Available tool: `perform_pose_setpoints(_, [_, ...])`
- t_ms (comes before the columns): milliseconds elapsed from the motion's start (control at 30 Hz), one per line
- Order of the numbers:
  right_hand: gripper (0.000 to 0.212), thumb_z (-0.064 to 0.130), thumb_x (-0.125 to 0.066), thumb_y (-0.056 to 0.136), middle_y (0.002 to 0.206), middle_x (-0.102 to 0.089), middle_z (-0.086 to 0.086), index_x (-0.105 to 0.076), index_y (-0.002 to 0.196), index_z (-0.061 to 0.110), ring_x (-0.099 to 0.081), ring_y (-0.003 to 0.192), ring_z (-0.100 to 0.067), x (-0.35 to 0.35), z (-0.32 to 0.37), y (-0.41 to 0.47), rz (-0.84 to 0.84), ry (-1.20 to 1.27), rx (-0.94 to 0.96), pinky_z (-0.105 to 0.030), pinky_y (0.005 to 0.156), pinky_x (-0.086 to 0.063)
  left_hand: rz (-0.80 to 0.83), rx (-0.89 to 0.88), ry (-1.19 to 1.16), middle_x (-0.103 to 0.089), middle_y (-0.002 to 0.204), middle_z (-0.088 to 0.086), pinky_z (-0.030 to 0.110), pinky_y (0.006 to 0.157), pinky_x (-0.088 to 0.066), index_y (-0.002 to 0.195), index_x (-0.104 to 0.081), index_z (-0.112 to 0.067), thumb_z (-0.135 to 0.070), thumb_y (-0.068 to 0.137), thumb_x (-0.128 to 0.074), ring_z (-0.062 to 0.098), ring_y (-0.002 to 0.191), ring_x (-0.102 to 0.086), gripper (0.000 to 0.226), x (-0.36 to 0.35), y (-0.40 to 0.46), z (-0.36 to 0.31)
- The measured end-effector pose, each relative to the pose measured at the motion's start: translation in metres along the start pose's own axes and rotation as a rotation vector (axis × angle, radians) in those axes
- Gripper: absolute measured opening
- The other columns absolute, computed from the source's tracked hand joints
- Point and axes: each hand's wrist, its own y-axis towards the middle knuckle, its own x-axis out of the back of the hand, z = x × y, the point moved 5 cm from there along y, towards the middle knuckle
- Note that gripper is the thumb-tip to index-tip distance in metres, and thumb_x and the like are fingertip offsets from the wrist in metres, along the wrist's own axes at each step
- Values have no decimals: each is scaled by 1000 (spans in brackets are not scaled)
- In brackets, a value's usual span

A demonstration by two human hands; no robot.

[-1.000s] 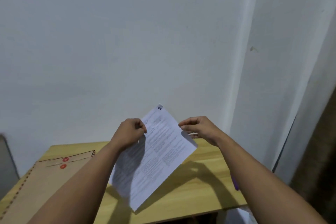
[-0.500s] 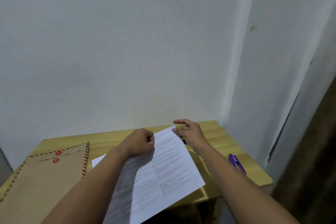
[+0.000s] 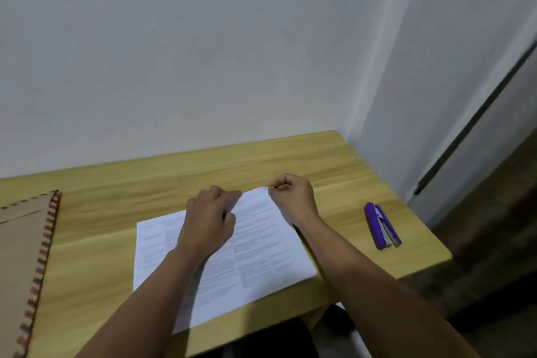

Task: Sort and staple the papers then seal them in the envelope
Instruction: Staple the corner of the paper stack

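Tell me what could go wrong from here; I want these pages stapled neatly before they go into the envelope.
1. The papers lie askew and the lower corner overhangs the table edge, so the sheets may slide or staple misaligned.
2. The right hand pinches only the top corner, which may crease.
3. The stapler lies apart to the right; the left hand, resting on the sheets, would have to hold them alone during the reach.

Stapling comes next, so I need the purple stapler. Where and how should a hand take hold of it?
Grip the stapler across its long purple body, near the middle, thumb on one long side and fingers on the other. It lies flat on the table, apart from the papers, to the right of the right hand, so that hand probably comes down from above.
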Motion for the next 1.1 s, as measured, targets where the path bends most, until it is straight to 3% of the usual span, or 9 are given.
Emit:
perform_pose_setpoints(100, [23,4,-80,79,60,-68,10,-72,70,24,-61,55,-6,0,6,18,38,0,13,-21,58,-49,-57,-78,-21,-54,97,-3,37,74,-40,126,-67,-29,-16,76,-54,25,86,-52,53,-3,8,1])
perform_pose_setpoints(233, [23,-9,-78,80,71,-70,-12,-70,73,11,-62,54,-19,14,11,34,84,80,-68,-24,49,-49,-61,-108,-19,-56,100,-2,40,75,-43,127,-69,-26,-16,77,-56,25,87,-52,53,-4,9,1])
perform_pose_setpoints(333, [23,-4,-77,79,64,-72,-5,-70,70,16,-65,55,-23,44,13,43,39,-47,-19,-32,56,-54,-71,-98,-7,-57,100,-2,41,75,-44,125,-70,-26,-16,76,-56,25,86,-52,52,-5,8,0])
perform_pose_setpoints(433, [2,22,-74,79,78,-76,4,-72,79,22,-75,77,-19,88,28,41,5,-382,45,-38,75,-63,-75,-89,21,-57,99,-3,41,73,-44,122,-70,-27,-16,76,-56,25,84,-51,50,-4,7,-1])
perform_pose_setpoints(533, [34,48,-70,82,106,-69,3,-64,104,24,-67,103,-25,130,43,24,93,-976,-64,-38,85,-56,-56,-94,58,-58,100,-3,40,73,-44,119,-71,-27,-20,77,-52,27,85,-53,47,-4,6,-3])
perform_pose_setpoints(633, [64,70,-71,77,102,-61,-2,-55,109,17,-65,100,-28,155,38,1,277,-1331,-360,-38,83,-54,-30,-101,140,-60,104,-2,41,76,-41,118,-70,-28,-19,78,-57,28,89,-55,44,-3,7,-7])
perform_pose_setpoints(800, [26,30,-72,68,85,-72,-6,-69,88,14,-76,83,-24,167,40,-18,305,-1309,-459,-38,83,-63,-95,-4,152,-62,99,-2,43,82,-38,108,-69,-26,-1,72,-70,29,86,-56,44,-4,2,-18])
perform_pose_setpoints(967, [58,54,-88,74,118,-69,-9,-64,106,12,-73,99,-27,181,32,-30,412,-1267,-654,-44,100,-58,-145,39,123,-61,99,-4,46,89,-39,111,-68,-25,-4,74,-67,29,89,-54,42,-7,-4,-13])
perform_pose_setpoints(1100, [50,35,-89,78,102,-78,-17,-74,113,3,-79,90,-33,177,14,-29,462,-1141,-692,-47,92,-62,-172,-3,153,-62,98,-4,46,91,-38,110,-69,-26,-15,75,-57,29,87,-57,39,-6,-4,-14])
